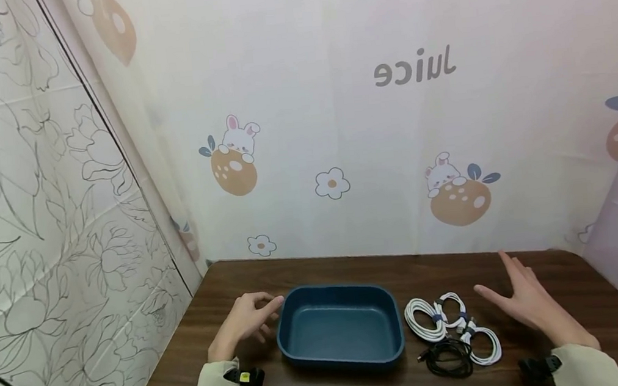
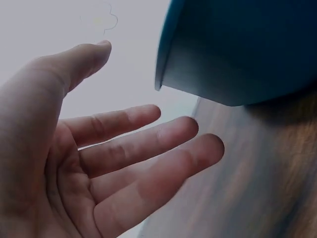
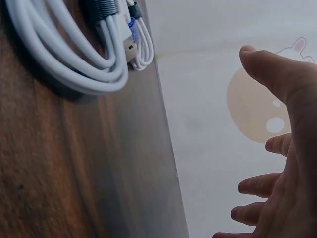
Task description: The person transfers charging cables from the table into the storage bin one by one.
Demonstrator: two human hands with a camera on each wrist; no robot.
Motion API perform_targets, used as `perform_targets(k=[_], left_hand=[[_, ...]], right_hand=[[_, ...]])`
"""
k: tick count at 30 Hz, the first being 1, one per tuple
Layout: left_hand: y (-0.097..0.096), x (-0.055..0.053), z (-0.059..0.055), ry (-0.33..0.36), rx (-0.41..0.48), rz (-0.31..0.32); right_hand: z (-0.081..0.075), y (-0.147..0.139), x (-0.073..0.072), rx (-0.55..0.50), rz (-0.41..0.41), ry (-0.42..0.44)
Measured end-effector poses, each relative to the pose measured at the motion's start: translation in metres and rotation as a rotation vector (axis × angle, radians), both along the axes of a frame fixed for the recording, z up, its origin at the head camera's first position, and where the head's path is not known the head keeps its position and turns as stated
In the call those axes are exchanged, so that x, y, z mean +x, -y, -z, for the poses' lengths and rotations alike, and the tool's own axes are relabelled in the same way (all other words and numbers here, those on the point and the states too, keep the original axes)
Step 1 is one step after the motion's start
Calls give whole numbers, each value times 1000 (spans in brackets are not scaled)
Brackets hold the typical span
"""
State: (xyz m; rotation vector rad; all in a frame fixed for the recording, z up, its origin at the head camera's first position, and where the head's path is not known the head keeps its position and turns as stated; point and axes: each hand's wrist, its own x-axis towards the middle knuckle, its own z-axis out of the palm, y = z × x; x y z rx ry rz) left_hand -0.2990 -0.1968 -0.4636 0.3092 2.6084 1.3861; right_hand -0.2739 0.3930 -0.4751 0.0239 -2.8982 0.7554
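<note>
A dark blue rectangular tray (image 1: 348,360) with nothing in it stands on the table. Close to its left side is my left hand (image 1: 248,319), holding nothing; the left wrist view shows the fingers (image 2: 138,144) loosely spread, apart from the tray wall (image 2: 208,54). Right of the tray lie coiled white cables (image 1: 428,328) bound with dark ties, and a coiled black cable (image 1: 449,358) in front of them. My right hand (image 1: 528,299) hovers to the right of the cables, thumb and fingers apart, touching nothing. A white coil (image 3: 74,59) fills the upper left of the right wrist view.
The brown wood-grain table (image 1: 371,267) ends at a pale curtain (image 1: 295,157) printed with rabbits and oranges. Another curtain (image 1: 56,209) with line-drawn flowers hangs along the left. Each wrist wears a black strap with a small device (image 1: 245,377).
</note>
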Motion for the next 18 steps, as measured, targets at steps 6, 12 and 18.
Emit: perform_targets(k=[6, 12, 18], left_hand=[[-2, -3, 11, 108, 95, 38], [-1, -10, 22, 141, 178, 116], [3, -13, 32, 292, 311, 146]], right_hand=[[2, -2, 4, -1, 2, 13], [1, -4, 5, -3, 3, -5], [-2, -7, 4, 1, 5, -11]])
